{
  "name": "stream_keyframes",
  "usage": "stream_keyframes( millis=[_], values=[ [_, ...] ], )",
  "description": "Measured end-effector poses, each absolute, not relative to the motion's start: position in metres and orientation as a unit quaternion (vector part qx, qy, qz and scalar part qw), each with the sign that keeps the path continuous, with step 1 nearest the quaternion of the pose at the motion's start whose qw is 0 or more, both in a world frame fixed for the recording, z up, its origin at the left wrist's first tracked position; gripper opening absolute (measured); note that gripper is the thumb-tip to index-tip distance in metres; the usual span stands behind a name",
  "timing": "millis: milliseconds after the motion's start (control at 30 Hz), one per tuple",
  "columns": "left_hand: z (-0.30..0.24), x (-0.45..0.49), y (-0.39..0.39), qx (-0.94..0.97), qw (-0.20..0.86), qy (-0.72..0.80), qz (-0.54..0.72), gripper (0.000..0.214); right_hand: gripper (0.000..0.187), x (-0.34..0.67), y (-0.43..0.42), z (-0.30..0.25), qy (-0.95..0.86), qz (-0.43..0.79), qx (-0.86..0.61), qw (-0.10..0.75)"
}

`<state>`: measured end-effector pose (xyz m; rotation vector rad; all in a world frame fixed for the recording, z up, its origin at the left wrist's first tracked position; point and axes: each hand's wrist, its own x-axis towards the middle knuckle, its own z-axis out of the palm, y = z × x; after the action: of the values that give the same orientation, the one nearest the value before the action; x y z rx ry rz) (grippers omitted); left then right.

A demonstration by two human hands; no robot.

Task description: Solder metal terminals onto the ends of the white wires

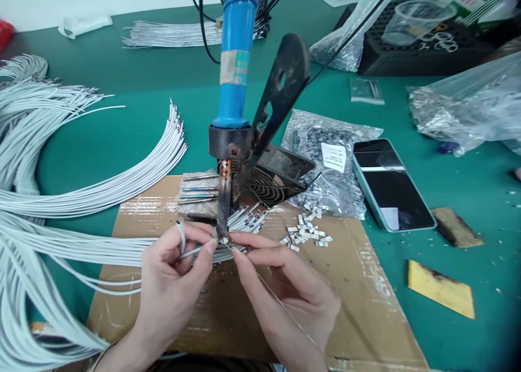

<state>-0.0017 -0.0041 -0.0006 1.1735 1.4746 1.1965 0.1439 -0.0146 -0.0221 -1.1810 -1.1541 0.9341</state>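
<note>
- Green tabletop (122,138) and a cardboard sheet (350,301) carry the work, with a blue-handled soldering iron (234,62) standing tip-down at centre.
- Our left hand (166,285) pinches a white cable (182,236) just beside the hot end; our right hand (285,285) grips a thin wire (285,309) between thumb and forefinger, the two hands nearly meeting.
- One small white piece (223,240) sits near the tip, between our fingertips; we judge this single joint under way.
- Loose white pieces (305,232) lie piled at right, seemingly unused.
- Bundled cables (114,250) stretch from the left; we cannot tell which, if any, are finished.
</note>
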Motion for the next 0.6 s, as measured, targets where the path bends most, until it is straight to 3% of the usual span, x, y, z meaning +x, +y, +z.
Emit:
stream_keyframes(
  millis=[267,433,533,600],
  values=[
    [-0.002,-0.002,-0.004,0.442,0.465,0.605,0.471,0.016,0.018,0.139,-0.017,-0.023,-0.466,0.42,-0.521,0.579],
    [-0.002,-0.004,-0.01,0.437,0.481,0.614,0.449,0.013,0.006,0.171,-0.017,-0.022,-0.378,0.354,-0.598,0.612],
    [0.001,0.001,-0.022,0.424,0.509,0.621,0.42,0.012,0.043,0.207,-0.019,-0.028,-0.311,0.417,-0.542,0.66],
    [0.002,0.006,-0.033,0.388,0.544,0.627,0.401,0.014,0.053,0.227,-0.023,-0.034,-0.31,0.432,-0.546,0.647]
  ],
)
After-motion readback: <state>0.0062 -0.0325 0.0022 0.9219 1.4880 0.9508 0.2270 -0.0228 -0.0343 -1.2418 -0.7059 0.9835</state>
